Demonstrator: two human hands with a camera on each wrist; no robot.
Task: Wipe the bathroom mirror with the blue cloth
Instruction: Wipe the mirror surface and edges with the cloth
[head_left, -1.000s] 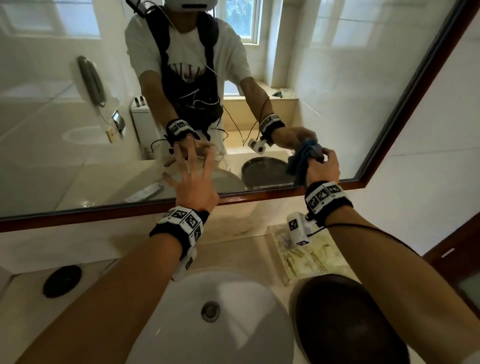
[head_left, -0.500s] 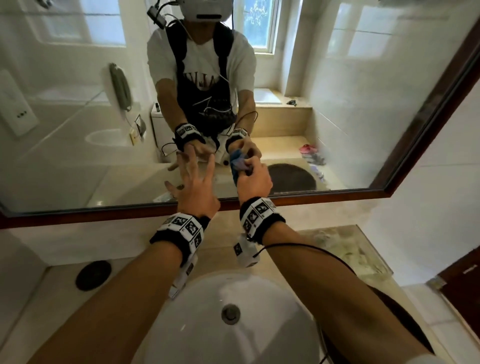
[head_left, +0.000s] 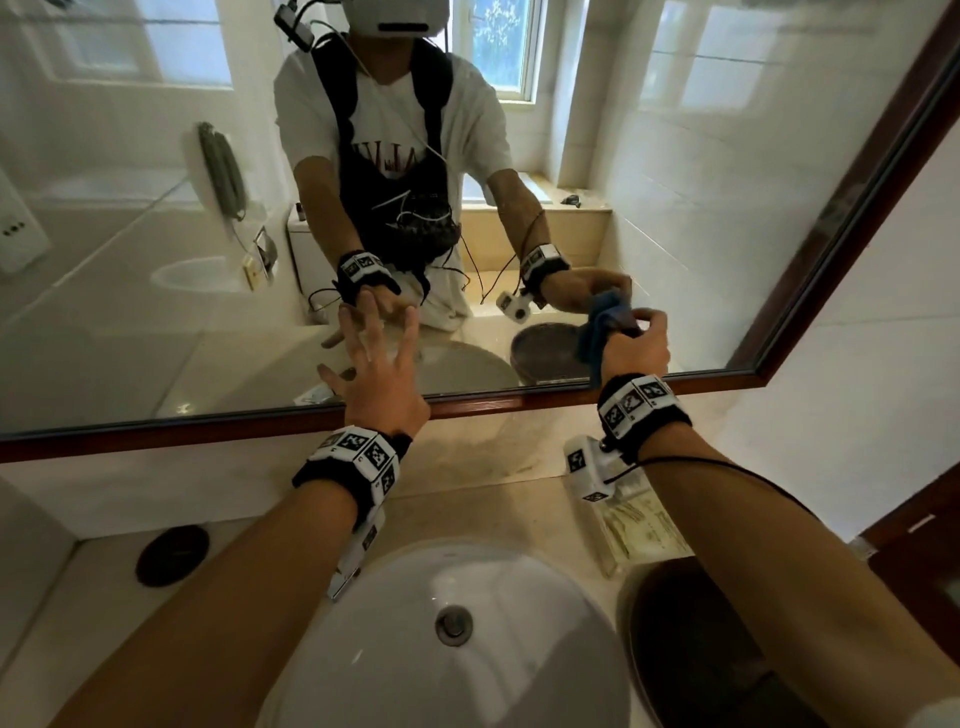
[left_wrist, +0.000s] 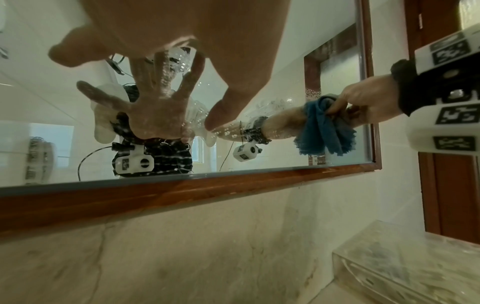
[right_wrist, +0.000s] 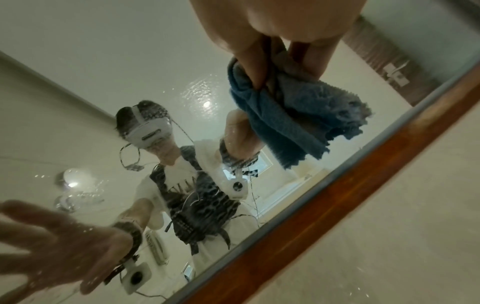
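right hand (head_left: 635, 349) fingers curled round a bunched blue terry cloth (head_left: 602, 327), wad pressed on the glass of the wood-framed bathroom mirror (head_left: 675, 171) low near its bottom-right corner, just above the brown frame rail; right-wrist view shows thumb and fingers pinching the wad with loose frayed ends hanging down toward the rail. left hand (head_left: 382, 371) open, fingers splayed straight, fingertips look to be touching the glass left of the cloth, holding nothing, probably bracing. wrist views show dried droplet spotting across the lower glass, thickest between the two hands, so I'd judge the wipe far from done. to do this stroke well: flatten the wad so more cloth face meets the glass, knuckles behind it not only fingertips, even pressure, overlapping horizontal passes running right into the corner and along the rail where spots collect. braced left palm will leave prints, so go over that patch last. below: white oval basin (head_left: 467, 649), beige stone counter, clear acrylic box (head_left: 644, 525) under the right wrist, dark round bowl (head_left: 691, 639) at right; keep the dangling cloth ends and wrist cable off them
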